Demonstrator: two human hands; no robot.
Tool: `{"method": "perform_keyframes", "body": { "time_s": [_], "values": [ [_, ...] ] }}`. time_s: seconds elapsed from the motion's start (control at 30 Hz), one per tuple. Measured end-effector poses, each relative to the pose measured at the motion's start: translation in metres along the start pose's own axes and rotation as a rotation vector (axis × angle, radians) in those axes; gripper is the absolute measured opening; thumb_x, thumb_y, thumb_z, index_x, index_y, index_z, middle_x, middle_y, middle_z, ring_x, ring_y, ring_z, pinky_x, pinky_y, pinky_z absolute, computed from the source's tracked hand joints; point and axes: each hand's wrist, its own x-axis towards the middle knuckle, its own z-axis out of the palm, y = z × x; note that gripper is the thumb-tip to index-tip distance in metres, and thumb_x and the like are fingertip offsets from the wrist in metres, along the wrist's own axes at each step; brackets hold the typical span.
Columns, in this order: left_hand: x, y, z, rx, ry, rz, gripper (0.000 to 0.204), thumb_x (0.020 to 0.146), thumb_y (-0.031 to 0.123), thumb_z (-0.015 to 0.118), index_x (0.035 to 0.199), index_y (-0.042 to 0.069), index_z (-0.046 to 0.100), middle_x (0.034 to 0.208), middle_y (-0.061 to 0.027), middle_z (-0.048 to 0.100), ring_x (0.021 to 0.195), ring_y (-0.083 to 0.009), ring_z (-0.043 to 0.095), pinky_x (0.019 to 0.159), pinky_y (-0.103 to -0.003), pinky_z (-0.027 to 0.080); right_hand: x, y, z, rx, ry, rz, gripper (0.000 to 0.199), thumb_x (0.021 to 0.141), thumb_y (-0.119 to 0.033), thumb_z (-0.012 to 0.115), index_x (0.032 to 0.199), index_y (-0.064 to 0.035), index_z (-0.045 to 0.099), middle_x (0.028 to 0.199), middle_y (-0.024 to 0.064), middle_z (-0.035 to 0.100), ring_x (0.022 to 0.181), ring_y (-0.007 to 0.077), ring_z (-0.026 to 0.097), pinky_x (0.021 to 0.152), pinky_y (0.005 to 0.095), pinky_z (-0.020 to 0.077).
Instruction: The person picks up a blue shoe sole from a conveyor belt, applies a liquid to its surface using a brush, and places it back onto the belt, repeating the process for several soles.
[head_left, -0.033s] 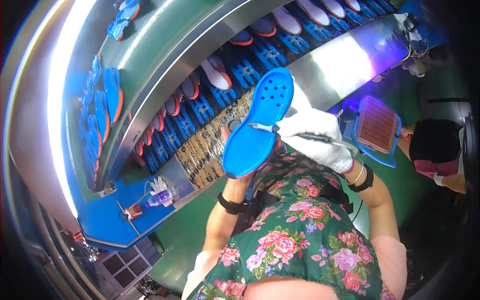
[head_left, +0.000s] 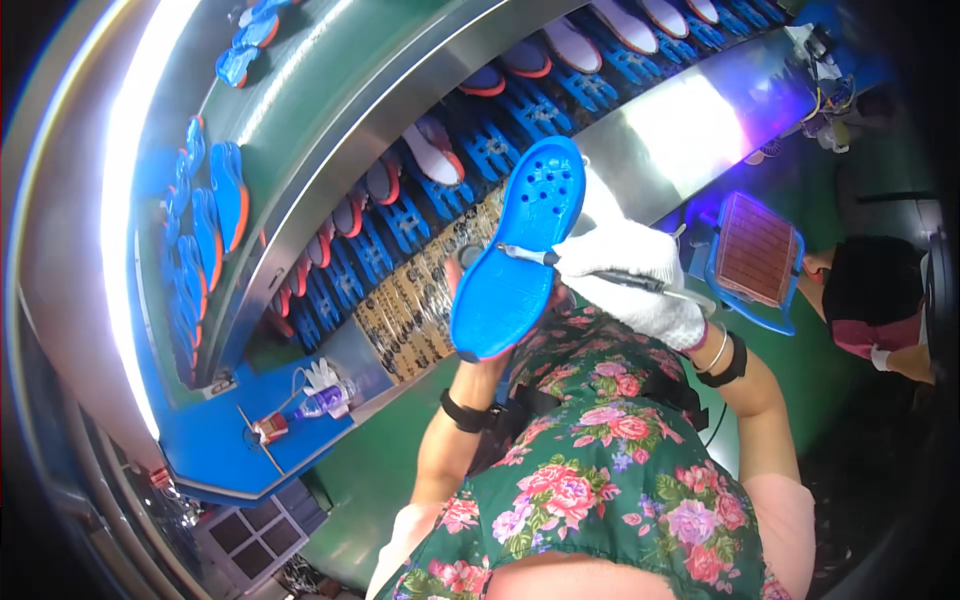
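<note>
A blue shoe sole (head_left: 520, 265) with a cluster of round holes near its far end is held tilted before me. My left hand (head_left: 453, 272) grips it from below, mostly hidden behind it; a fingertip shows at the left edge. In my right hand (head_left: 635, 270), which wears a white glove, is a slim brush (head_left: 530, 254) with a dark handle. The brush's tip rests on the sole's upper face near the middle, close to the left edge. A pale tube seems to trail from the handle's rear end.
Beyond my hands a line carries blue racks (head_left: 490, 150) and shoes with orange-red edges (head_left: 435, 160). Blue soles (head_left: 228, 195) lie on a higher green belt. A bottle (head_left: 320, 402) stands on the blue table (head_left: 210, 450). Rightward are a brown slatted stack (head_left: 757, 248) and another person (head_left: 870, 295).
The sole has shifted very slightly right and down at its near end. The brush tip stays at about the same spot on it.
</note>
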Motion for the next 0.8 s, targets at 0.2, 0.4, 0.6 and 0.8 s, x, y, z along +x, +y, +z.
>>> {"method": "perform_keyframes", "body": {
  "time_s": [0.2, 0.4, 0.6, 0.8],
  "values": [
    [0.011, -0.012, -0.036, 0.013, -0.183, -0.064, 0.099, 0.082, 0.066, 0.070, 0.155, 0.006, 0.041, 0.145, -0.0218, 0.057, 0.131, -0.0414, 0.056, 0.115, -0.060, 0.040, 0.008, -0.012, -0.006, -0.082, 0.062, -0.074, 0.014, 0.079, -0.003, 0.081, 0.093, -0.0050, 0.079, 0.097, 0.0109, 0.079, 0.091, 0.0230, 0.076, 0.084, 0.0350, 0.0574],
    [0.022, -0.036, -0.002, 0.563, 0.168, 0.103, 0.103, 0.086, 0.075, 0.062, 0.162, 0.015, 0.029, 0.162, -0.0147, 0.039, 0.146, -0.0392, 0.041, 0.121, -0.061, 0.030, 0.020, -0.013, -0.012, -0.127, 0.100, -0.257, 0.028, 0.081, -0.013, 0.077, 0.109, -0.0084, 0.077, 0.102, 0.0104, 0.077, 0.089, 0.0280, 0.071, 0.085, 0.0392, 0.0554],
    [0.029, -0.046, 0.001, 0.244, 0.085, 0.057, 0.101, 0.088, 0.074, 0.060, 0.164, 0.017, 0.025, 0.164, -0.0141, 0.036, 0.147, -0.0389, 0.039, 0.121, -0.062, 0.031, 0.038, -0.008, -0.008, -0.216, 0.176, -0.371, 0.031, 0.083, -0.011, 0.075, 0.113, -0.0054, 0.077, 0.112, 0.0130, 0.076, 0.098, 0.0282, 0.073, 0.086, 0.0412, 0.0559],
    [0.018, -0.036, -0.023, 0.639, 0.151, 0.031, 0.101, 0.089, 0.071, 0.061, 0.163, 0.015, 0.024, 0.163, -0.0158, 0.038, 0.146, -0.0382, 0.042, 0.120, -0.061, 0.035, 0.025, -0.023, 0.009, -0.231, 0.042, -0.392, 0.032, 0.082, -0.012, 0.068, 0.113, -0.0094, 0.076, 0.110, 0.0083, 0.074, 0.098, 0.0262, 0.069, 0.082, 0.0379, 0.0576]
  ]
}}
